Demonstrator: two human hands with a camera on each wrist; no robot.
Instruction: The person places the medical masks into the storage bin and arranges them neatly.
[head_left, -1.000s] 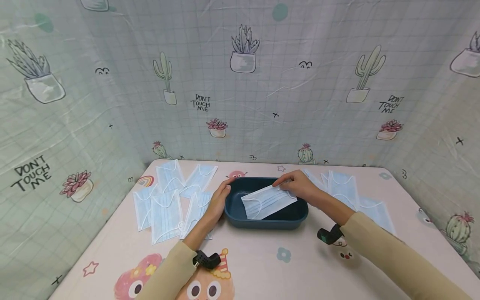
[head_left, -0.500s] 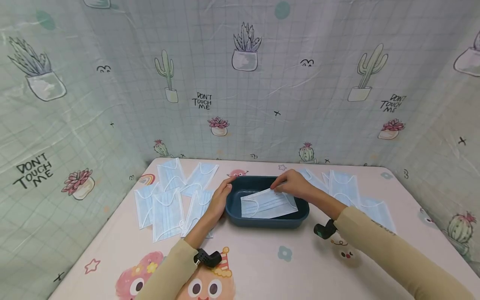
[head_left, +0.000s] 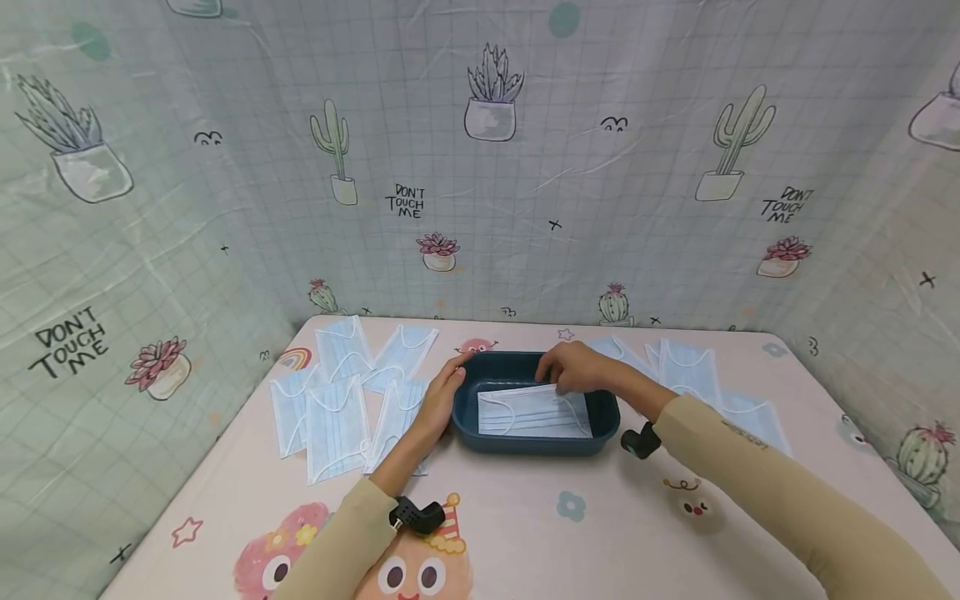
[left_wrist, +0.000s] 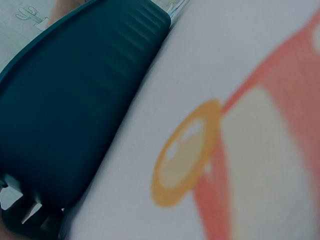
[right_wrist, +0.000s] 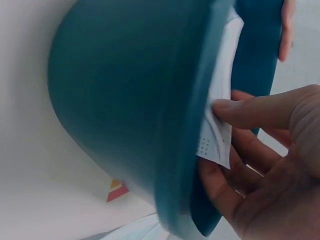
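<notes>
A dark teal plastic bin (head_left: 534,448) stands in the middle of the table. My left hand (head_left: 433,407) holds its left end, with fingertips at the rim. Inside the bin lies a light blue disposable face mask (head_left: 528,414), pleats running lengthwise and white ear loops showing. My right hand (head_left: 579,368) reaches over the bin's far right side. In the right wrist view, its thumb and fingers pinch the end of the face mask (right_wrist: 220,135) within the bin wall (right_wrist: 135,85). From the left wrist, the bin's outer side (left_wrist: 75,100) fills much of the view.
Several masks (head_left: 335,429) lie spread left of the bin, some overlapping. More masks (head_left: 686,375) lie at the back right, partly behind the right arm. The table (head_left: 525,533) has a pale pink cartoon cover. A patterned curtain (head_left: 570,175) surrounds its back and sides.
The right hand has lowered the face mask into the bin, turning it from slanted to nearly level with the bin's long sides. The left hand has kept its place at the bin.
</notes>
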